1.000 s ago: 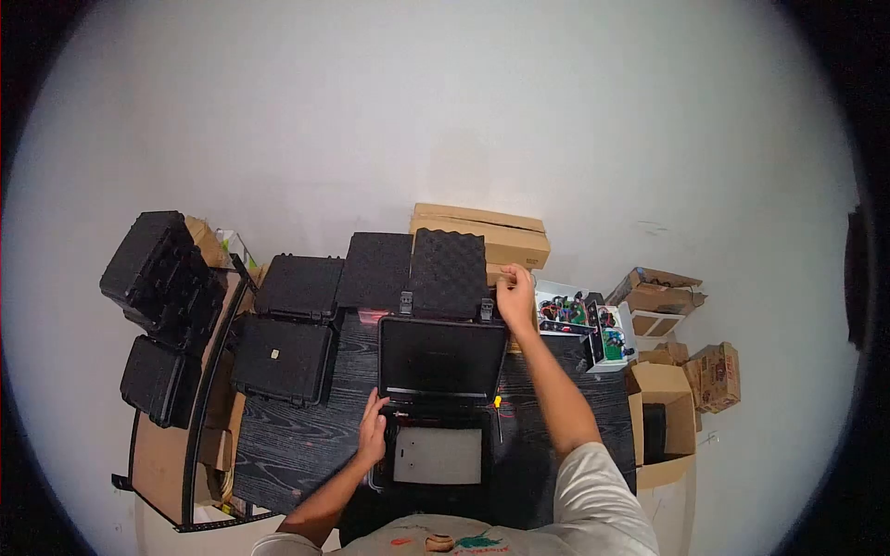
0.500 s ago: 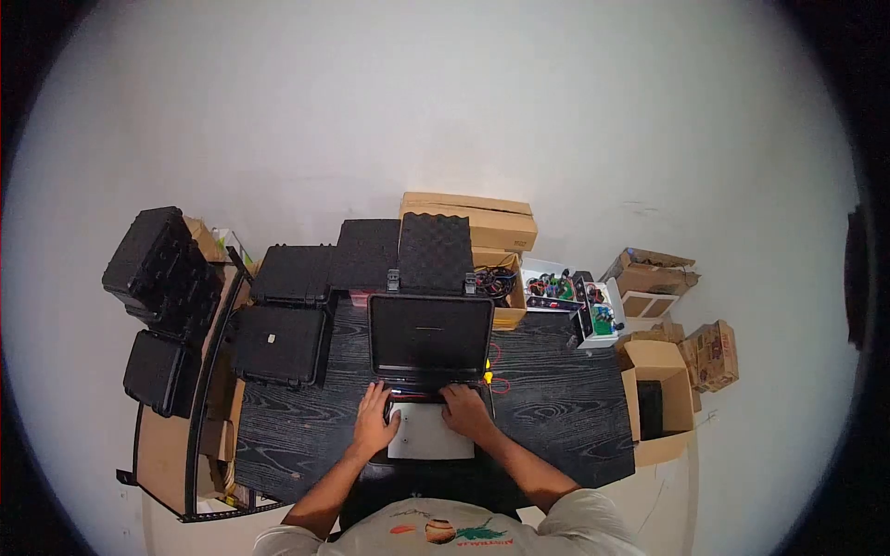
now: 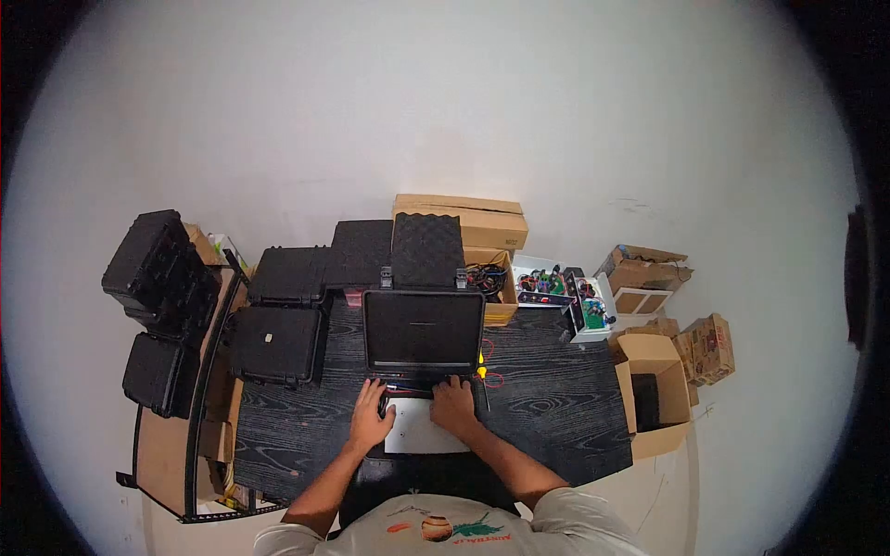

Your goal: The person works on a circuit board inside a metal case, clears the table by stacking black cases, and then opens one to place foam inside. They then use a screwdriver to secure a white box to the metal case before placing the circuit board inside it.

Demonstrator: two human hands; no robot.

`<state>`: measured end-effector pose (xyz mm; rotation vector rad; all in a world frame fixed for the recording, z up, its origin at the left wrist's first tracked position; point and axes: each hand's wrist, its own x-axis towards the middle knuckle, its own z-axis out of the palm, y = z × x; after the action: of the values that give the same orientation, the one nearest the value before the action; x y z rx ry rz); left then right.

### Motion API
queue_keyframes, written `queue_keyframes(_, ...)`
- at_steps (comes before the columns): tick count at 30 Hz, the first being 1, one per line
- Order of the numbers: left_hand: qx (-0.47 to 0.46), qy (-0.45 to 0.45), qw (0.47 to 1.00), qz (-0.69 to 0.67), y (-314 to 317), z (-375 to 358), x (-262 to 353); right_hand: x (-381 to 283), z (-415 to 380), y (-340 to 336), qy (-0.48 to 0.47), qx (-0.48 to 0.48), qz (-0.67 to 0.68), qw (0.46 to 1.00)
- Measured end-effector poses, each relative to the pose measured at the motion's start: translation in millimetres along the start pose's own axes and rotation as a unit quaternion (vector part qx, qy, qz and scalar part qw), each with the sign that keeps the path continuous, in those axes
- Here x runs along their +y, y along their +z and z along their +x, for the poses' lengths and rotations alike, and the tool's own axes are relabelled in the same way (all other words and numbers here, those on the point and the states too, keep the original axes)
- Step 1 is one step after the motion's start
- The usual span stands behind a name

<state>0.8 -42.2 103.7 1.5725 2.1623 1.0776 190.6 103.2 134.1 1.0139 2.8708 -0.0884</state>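
A black hard case [image 3: 424,332] stands open on the table in front of me, its lid raised. In its base lies a light grey panel [image 3: 419,435] with small holes. My left hand [image 3: 371,419] rests at the panel's left side, fingers stretched toward the case's back edge and apart. Over the panel's upper right corner, my right hand [image 3: 452,408] is bent, fingers curled down; what lies under the fingertips is hidden. Between the hands, behind the panel, runs a slim bluish item [image 3: 399,387] too small to name.
More black cases [image 3: 276,343] stand at the left of the dark wood-grain table [image 3: 547,408]. Behind are a cardboard box of cables [image 3: 489,281] and white housings with circuit boards [image 3: 547,285]. A yellow connector with red wire [image 3: 482,364] lies right of the case.
My right hand has moved slightly inward over the panel, and its fingers have curled downward. The left hand stays at the panel's left side. The whole view has shifted a little.
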Motion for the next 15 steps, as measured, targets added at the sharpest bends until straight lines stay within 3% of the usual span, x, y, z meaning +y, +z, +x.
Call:
queue_keyframes(3, 0.01, 0.015, 1.0, 0.002, 0.8, -0.2, -0.9, -1.3, 4.1, -0.6, 0.026, -0.046, 0.0, 0.999)
queue_keyframes(12, 0.022, 0.034, 0.999, 0.011, 1.0, -1.5, -2.5, 12.7, 9.6, -18.2, 0.012, -0.036, -0.001, 0.999)
queue_keyframes(15, 0.036, 0.025, 0.999, -0.026, 2.0, -3.2, -2.4, 20.9, 9.1, -22.9, 0.006, -0.071, 0.019, 0.997)
